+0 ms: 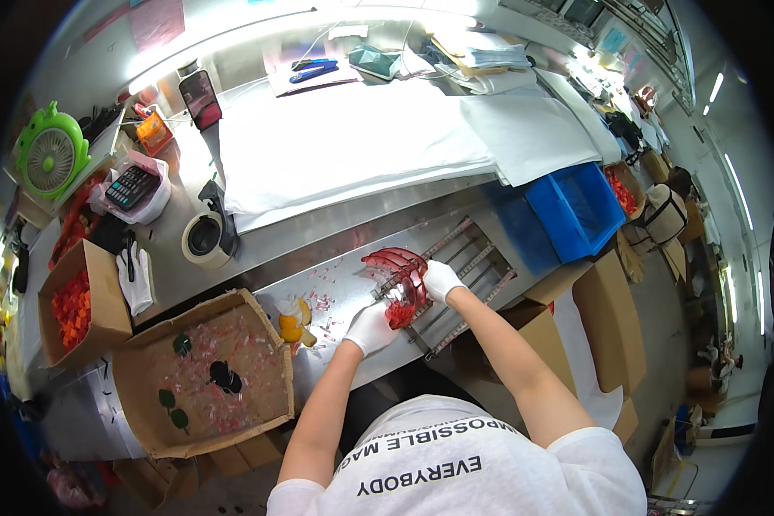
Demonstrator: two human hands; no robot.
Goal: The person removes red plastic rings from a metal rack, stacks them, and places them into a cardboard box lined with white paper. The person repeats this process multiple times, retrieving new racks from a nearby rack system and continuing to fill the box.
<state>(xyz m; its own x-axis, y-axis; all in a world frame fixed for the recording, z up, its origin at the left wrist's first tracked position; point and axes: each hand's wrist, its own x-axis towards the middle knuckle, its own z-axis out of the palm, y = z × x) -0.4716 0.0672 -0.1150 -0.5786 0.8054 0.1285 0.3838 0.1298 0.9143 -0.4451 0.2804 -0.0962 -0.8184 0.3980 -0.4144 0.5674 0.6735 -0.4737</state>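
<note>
Several red translucent curved plastic pieces (396,258) stand in a row at the near-left end of a metal rack (474,264) with slotted pale strips. My left hand (371,330), in a white glove, has its fingers around a red piece (400,314) at the lower end of the row. On the other side, my right hand (441,282), gloved too, grips the edge of the red pieces. Its fingertips are partly hidden behind them. Under the rack is a metal worktop (355,277), where small clear and pink bits lie scattered.
Left are a shallow cardboard tray (132,413) of small clear bits and a cardboard box (106,290) of red-orange pieces. Fruit peel (290,327) lies nearby. A tape dispenser (222,213) and white sheets (361,142) sit behind. A blue bin (577,209) and open carton (609,322) flank the right.
</note>
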